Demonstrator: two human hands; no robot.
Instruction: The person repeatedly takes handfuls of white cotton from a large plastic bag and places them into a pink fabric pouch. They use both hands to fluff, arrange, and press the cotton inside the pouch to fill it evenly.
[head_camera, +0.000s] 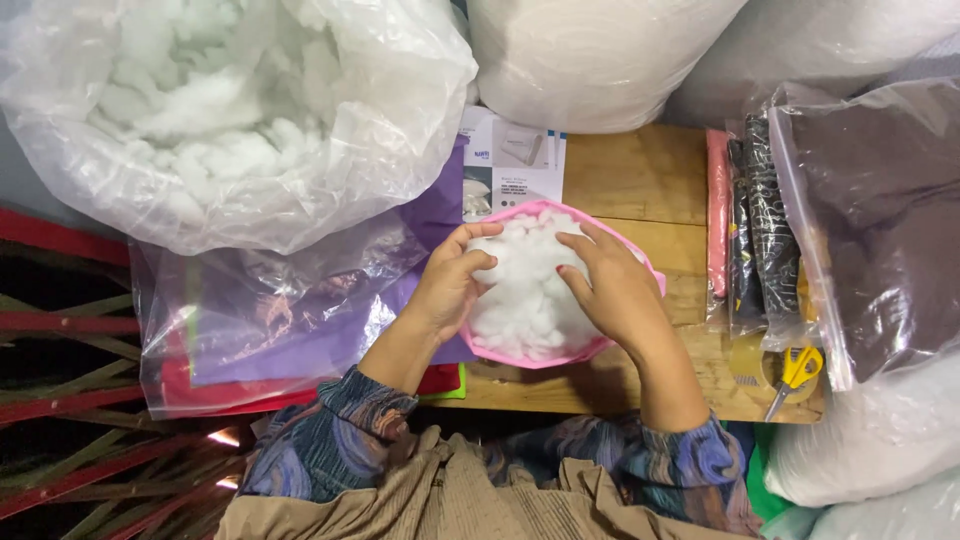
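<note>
Your left hand (447, 283) and right hand (612, 285) both rest on a pink fabric pouch (640, 262) packed with white fluffy fibre stuffing (528, 290). The pouch sits at the middle of the light wooden tabletop (640, 175), directly in front of you, with its open mouth facing up. The pink rim forms a rounded loop around the stuffing, visible along the top edge and along the lower curve between your wrists. The stuffing bulges above the rim in small lumpy tufts and fills the opening completely.

Your left hand grips the left edge of the pouch, fingers curled onto the stuffing. Your right hand lies over the right side, fingers bent and pressing down into the stuffing.

To the upper left, a large clear plastic bag of loose white stuffing (230, 110) lies just beside the pouch. Below it lies a clear plastic sleeve holding purple and red sheets (270, 330). On the right edge of the tabletop, yellow-handled scissors (797, 372) rest near a stack of folded fabrics in pink and black patterns (745, 220).
</note>
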